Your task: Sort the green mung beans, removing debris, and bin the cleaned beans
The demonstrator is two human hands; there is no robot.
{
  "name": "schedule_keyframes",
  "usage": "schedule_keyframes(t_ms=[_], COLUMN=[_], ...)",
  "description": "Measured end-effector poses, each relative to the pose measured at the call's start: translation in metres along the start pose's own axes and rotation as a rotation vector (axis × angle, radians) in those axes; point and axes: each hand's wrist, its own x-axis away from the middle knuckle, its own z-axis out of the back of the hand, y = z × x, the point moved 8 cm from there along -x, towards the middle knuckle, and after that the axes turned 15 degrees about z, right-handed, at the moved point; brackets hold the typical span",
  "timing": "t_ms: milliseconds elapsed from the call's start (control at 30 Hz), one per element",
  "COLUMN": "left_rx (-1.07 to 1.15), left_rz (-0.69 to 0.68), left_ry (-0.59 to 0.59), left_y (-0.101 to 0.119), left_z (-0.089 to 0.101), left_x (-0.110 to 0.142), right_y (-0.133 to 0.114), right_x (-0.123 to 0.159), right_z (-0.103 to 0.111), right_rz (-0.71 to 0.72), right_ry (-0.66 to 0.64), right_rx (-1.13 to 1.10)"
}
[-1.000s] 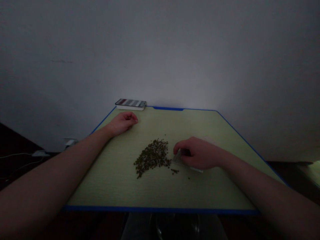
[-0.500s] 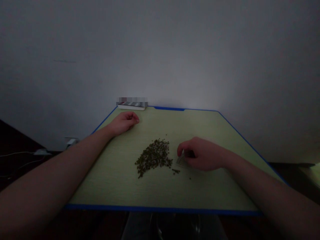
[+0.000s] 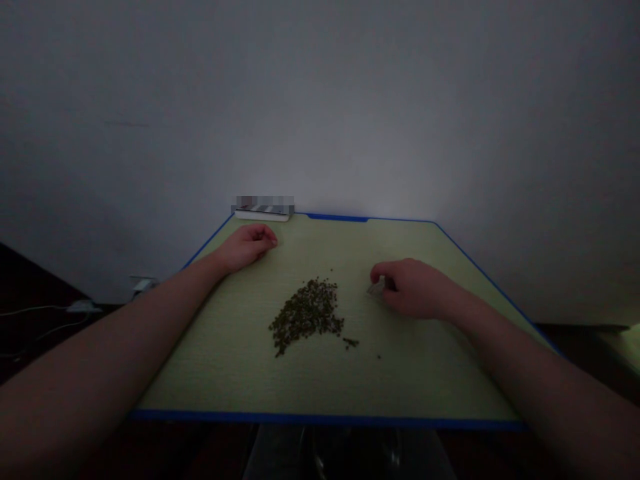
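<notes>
Fingers of my right hand (image 3: 417,290) curl nearly closed round a filmy piece (image 3: 376,287), my left hand (image 3: 244,247) half-curled, contents unclear, and those granules (image 3: 307,310) lie heaped, strays beside them.

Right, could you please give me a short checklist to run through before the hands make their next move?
1. Right hand apart from the pile of small grains: ok, bare tabletop shows between them.
2. Firm grip on the clear piece at the right fingers: cannot tell, the fingers hide much of it.
3. Left hand apart from the pile: ok, it is beyond it, to the left.
4. All grains together: not ok, a few stray grains lie to the pile's right.
5. White box away from the grains: ok, it is at the far left corner.
</notes>
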Motion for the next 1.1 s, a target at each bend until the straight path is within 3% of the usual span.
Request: schedule_keyframes(t_ms=[300, 1100], left_rx=[-0.018, -0.014], left_rz=[0.007, 0.012], left_ry=[0.009, 0.008], left_y=[0.003, 0.001], left_z=[0.000, 0.001], left_x=[0.003, 0.002], right_y=[-0.044, -0.062], right_x=[-0.004, 0.002], right_z=[-0.012, -0.018], right_rz=[0.292, 0.393], right_ry=[0.011, -0.072], right_rx=[-0.207, -0.284])
